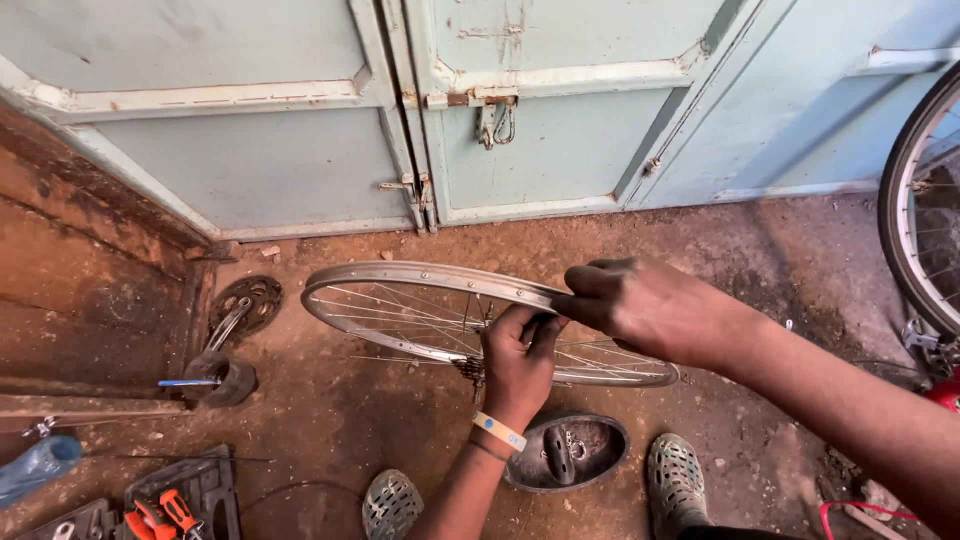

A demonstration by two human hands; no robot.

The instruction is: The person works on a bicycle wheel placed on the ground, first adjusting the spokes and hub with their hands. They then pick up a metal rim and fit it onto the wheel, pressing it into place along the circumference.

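1. A bare bicycle wheel (420,300), metal rim and thin spokes with no tyre, is held nearly flat above the dirt floor (330,410), at centre of view.
2. The left hand (517,362) comes up from six o'clock and is clenched around the near rim, fingers among the spokes.
3. The right hand (650,308) enters from four o'clock and pinches the rim's edge just beside the left hand.
4. Judgement: the wheel looks light and the rim stiff; the spokes are thin and likely to bend. The rim is the sound place to grip.
5. A dark oval bowl (567,452) lies at six o'clock between two sandalled feet; tools (160,512) at eight o'clock; a second wheel (915,200) at three o'clock.
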